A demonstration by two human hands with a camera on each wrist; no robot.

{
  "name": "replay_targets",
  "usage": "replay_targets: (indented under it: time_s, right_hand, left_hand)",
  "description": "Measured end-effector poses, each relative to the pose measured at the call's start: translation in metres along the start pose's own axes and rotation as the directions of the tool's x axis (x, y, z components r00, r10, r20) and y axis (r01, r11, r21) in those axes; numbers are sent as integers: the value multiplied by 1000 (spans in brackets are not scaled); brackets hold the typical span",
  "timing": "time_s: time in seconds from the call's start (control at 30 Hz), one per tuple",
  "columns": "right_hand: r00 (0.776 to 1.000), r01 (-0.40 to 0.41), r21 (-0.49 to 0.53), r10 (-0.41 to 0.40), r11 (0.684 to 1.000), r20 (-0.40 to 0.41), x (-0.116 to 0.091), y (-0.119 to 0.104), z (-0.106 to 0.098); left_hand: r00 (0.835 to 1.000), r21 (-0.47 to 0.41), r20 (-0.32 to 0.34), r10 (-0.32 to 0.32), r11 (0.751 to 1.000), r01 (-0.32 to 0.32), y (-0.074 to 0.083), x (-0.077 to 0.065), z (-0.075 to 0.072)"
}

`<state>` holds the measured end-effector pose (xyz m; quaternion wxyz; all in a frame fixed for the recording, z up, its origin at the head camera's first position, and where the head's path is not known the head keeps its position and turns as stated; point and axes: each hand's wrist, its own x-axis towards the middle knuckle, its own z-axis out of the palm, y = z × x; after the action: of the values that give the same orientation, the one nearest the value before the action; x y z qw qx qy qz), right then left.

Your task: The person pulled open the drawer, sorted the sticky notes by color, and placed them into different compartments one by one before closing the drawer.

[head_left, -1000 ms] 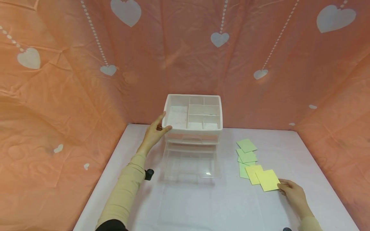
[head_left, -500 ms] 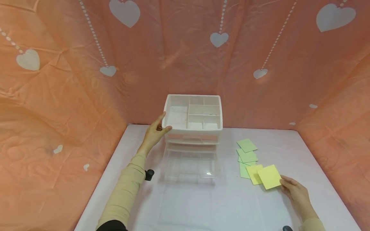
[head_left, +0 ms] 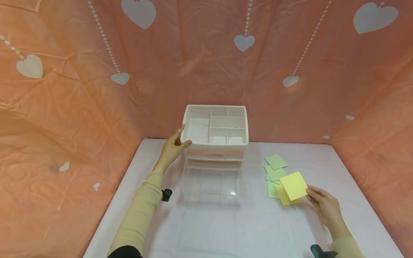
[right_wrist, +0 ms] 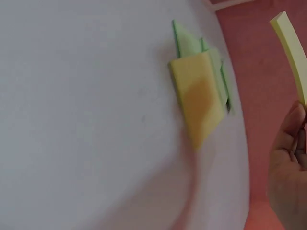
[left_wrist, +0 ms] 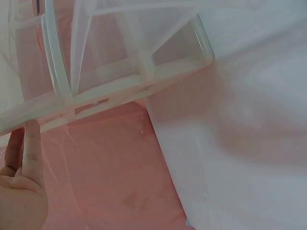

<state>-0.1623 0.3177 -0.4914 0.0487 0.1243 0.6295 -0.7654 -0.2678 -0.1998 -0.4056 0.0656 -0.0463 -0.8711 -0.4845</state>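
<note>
Currently, a square yellow paper pad [head_left: 293, 186] is pinched at its right-hand corner by the thumb and fingers of the right hand [head_left: 326, 208], so this grip is clenched on the pad. The pad is held tilted, raised off the white-covered bench [head_left: 206, 229]; in the right wrist view it is seen edge-on as a thick, slightly bowed block. Below it, on the bench, a second square yellow pad [right_wrist: 194, 96] of deeper tone is partly hidden in the head view. Its far edge is lapped over the nearest of several light green square pads [head_left: 275, 162], which are laid overlapping in a line away from the person.

Well to the left of the pads, a white plastic storage box [head_left: 196, 130] is touched at its front left corner by the left hand [head_left: 169, 152]. That grip is unclenched, with thumb and forefinger spread against the rim. The top of the box is divided into one broad compartment and five smaller ones. Beneath, a clear plastic lower drawer [head_left: 211, 182] is drawn out toward the person. Beige sleeves [head_left: 137, 215] are worn, and the bench is backed by orange-pink cloth [head_left: 209, 79] printed with white hearts.
</note>
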Motion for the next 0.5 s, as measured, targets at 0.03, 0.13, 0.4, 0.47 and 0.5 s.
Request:
replay_targets:
  time_s: [0.03,0.13,0.4,0.47,0.5]
  right_hand:
    - [1000,12,21,-12,1000,12,0,-3,4]
    - [998,45,78,-49,996,48,-1,-13,17]
    - [986,125,80,-132,989,98,1,-32,55]
    - [980,145,70,-153,987,126,2,-34,64]
    - [977,152,71,-160,986,143,2,-36,68]
  left_hand:
    - [1000,-1,-1,0,1000,0,0,0,0]
    - [1000,-2,-7,4,1000,-4,0,0,0]
    - [1000,0,-9,-2,1000,2,2,-1,0]
    - [1000,-7,-9,-1,1000,1,2,0,0]
    - [1000,-8,-7,0,1000,0,2,0,0]
